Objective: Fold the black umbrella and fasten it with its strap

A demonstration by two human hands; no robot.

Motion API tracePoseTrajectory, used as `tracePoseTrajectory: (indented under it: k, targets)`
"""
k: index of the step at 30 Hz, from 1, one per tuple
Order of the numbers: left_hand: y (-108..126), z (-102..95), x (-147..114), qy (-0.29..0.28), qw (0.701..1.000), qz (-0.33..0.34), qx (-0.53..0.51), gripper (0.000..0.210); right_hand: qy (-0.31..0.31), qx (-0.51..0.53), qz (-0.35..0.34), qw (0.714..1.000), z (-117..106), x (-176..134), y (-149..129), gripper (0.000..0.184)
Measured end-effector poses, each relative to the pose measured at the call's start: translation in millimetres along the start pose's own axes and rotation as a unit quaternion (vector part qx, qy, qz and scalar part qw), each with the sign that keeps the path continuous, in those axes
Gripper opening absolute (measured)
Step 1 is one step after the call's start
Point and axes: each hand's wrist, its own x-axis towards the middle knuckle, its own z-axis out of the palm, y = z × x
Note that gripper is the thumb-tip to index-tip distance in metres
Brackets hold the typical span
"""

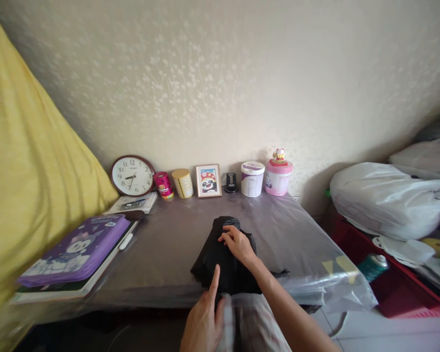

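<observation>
A bundle of thin black fabric (214,249), loosely folded, lies at the table's front edge; its exact kind I cannot make out. A narrow dark end (280,273) sticks out to its right on the tabletop. My right hand (238,244) rests on the upper part of the bundle, fingers bent and a little apart, not visibly gripping it. At the bundle's near edge is my left hand (205,315), index finger stretched forward to the fabric and thumb apart from it.
The table (161,244) has a clear plastic cover. Along the wall stand a clock (132,176), tins (182,184), a picture frame (209,181) and tubs (252,180). A purple case (77,247) lies on books at left. Right of the table are a red crate (399,293) and white bags (385,200).
</observation>
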Motion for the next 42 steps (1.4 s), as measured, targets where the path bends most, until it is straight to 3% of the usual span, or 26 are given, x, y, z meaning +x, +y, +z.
tracePoseTrajectory:
  k: [3,7,12,17,20,23,25,27,29,31,36,39,42]
  targets:
    - [0,-0.8,2,-0.018,1.000,0.000,0.016,0.055,0.000,-0.043,-0.057,0.997,-2,-12,-9,0.023]
    - [-6,5.9,3,-0.012,1.000,-0.007,0.017,0.056,0.002,-0.071,-0.193,0.979,-5,-42,-13,0.022]
    - [-15,15.6,4,0.004,1.000,0.002,0.013,0.058,-0.003,-0.125,-0.292,0.948,-7,-52,6,0.023]
    - [-13,11.9,3,-0.010,1.000,-0.017,-0.005,0.058,0.035,-0.180,-0.283,0.941,-14,7,44,0.026]
    - [-10,7.5,4,-0.020,0.999,-0.031,-0.022,0.058,0.052,-0.206,-0.228,0.950,-21,40,55,0.029]
    - [-9,6.2,4,-0.021,0.999,-0.035,-0.031,0.058,0.128,-0.208,-0.171,0.955,-30,42,45,0.030]
    - [-12,7.4,3,-0.018,0.999,-0.032,-0.035,0.058,0.150,-0.184,-0.197,0.951,-31,24,28,0.028]
    - [-15,10.0,3,-0.013,0.999,-0.022,-0.042,0.059,0.065,-0.156,-0.245,0.955,-28,-1,11,0.025]
    - [-17,12.4,2,-0.004,0.999,-0.010,-0.048,0.059,-0.035,-0.170,-0.308,0.935,-20,-19,1,0.022]
    - [-17,13.5,2,0.003,0.999,-0.009,-0.042,0.058,-0.066,-0.201,-0.326,0.921,-10,-23,1,0.021]
    - [-10,8.4,3,-0.015,0.999,-0.030,-0.016,0.058,-0.020,-0.248,-0.256,0.934,-4,25,19,0.023]
    - [-7,5.6,2,-0.021,0.999,-0.037,-0.015,0.058,0.064,-0.209,-0.131,0.967,-20,46,28,0.026]
    - [-8,7.7,0,-0.013,0.999,-0.040,-0.012,0.058,0.138,-0.165,-0.022,0.976,-46,36,43,0.030]
